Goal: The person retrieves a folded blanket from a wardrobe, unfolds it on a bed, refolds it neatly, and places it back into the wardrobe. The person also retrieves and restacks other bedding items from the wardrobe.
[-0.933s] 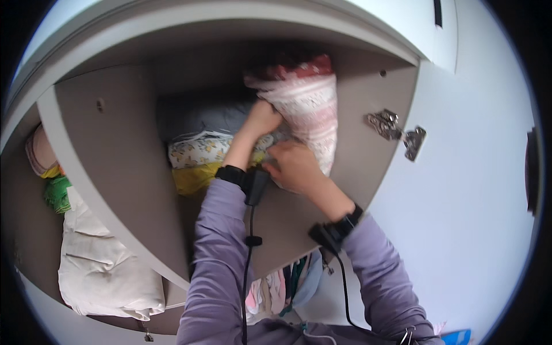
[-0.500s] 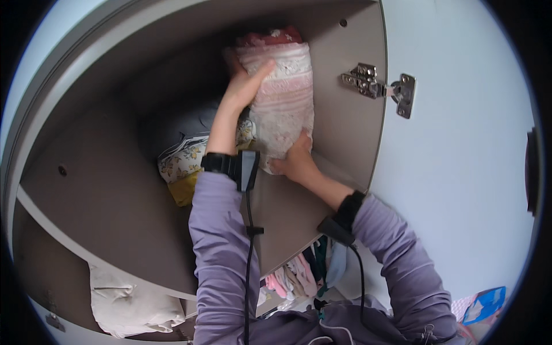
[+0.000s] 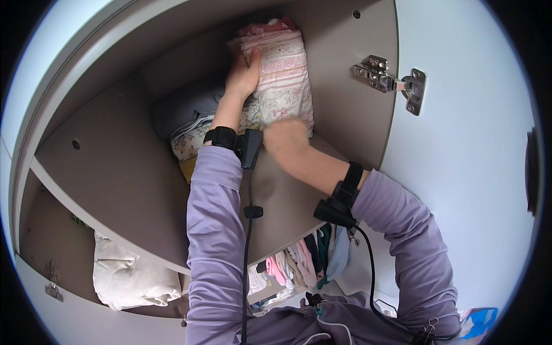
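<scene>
A folded bundle of pink and white floral bedding stands against the right wall inside the cupboard, with a red patterned cloth at its far end. My left hand grips the bundle's left side, thumb on its face and the other fingers mostly hidden behind it. At the near end my right hand touches the bedding with its back turned up; motion blurs it and its fingers are out of sight. Left of the bundle lie a dark grey folded cloth and a floral cloth with a mustard yellow piece, partly behind my left arm.
The white cupboard door stands open on the right, its metal hinge sticking out near the wall. Below the shelf hang several clothes. A cream cloth lies in the lower left compartment. Cables run from both wrist straps.
My right hand has left its grip around the bundle's near corner and now bends over the near end. The bundle sits slightly farther in. The whole view has shifted a little.
</scene>
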Available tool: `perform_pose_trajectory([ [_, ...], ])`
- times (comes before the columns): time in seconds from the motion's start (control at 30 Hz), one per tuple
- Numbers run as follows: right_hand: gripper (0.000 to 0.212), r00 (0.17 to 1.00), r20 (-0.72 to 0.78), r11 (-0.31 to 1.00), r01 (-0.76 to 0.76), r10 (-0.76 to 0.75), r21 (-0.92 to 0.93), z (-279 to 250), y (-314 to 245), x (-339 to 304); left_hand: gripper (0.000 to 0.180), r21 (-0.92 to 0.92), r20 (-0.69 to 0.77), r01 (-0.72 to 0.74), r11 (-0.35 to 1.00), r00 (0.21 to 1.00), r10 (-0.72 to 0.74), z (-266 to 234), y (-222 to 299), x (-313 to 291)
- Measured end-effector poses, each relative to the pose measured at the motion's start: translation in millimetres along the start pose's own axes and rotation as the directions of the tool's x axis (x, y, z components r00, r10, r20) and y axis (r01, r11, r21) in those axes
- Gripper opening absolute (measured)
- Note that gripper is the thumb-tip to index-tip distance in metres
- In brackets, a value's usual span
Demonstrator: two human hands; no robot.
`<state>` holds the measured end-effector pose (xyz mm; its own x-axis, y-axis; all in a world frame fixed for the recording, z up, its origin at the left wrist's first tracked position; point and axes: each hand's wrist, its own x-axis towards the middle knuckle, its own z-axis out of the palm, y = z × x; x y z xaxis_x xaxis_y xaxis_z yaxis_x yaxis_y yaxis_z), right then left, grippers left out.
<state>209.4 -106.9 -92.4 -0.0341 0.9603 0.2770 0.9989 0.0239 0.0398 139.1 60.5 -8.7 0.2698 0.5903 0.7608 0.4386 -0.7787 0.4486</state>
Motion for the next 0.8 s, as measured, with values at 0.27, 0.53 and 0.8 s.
perform_pose_trajectory([
  [0.27, 0.064, 0.813, -0.155, 0.730, 0.399, -0.562, -0.555, -4.1, 33.7, 56.5, 0.081, 0.697, 0.380, -0.099, 0.710, 0.890, -0.250, -31.4, 5.1, -78.1],
  [0.53, 0.083, 0.927, -0.147, 0.752, 0.180, -0.346, -0.634, 1.3, 26.4, 66.7, 0.045, 0.920, 0.136, -0.197, 0.339, 0.971, 0.195, 14.1, -23.9, -109.9],
  [0.8, 0.080, 0.907, -0.220, 0.815, 0.191, -0.360, -0.546, 13.7, 50.1, 92.0, 0.054, 0.676, -0.007, -0.020, 0.737, 0.999, 0.035, -47.2, -13.8, -67.5],
])
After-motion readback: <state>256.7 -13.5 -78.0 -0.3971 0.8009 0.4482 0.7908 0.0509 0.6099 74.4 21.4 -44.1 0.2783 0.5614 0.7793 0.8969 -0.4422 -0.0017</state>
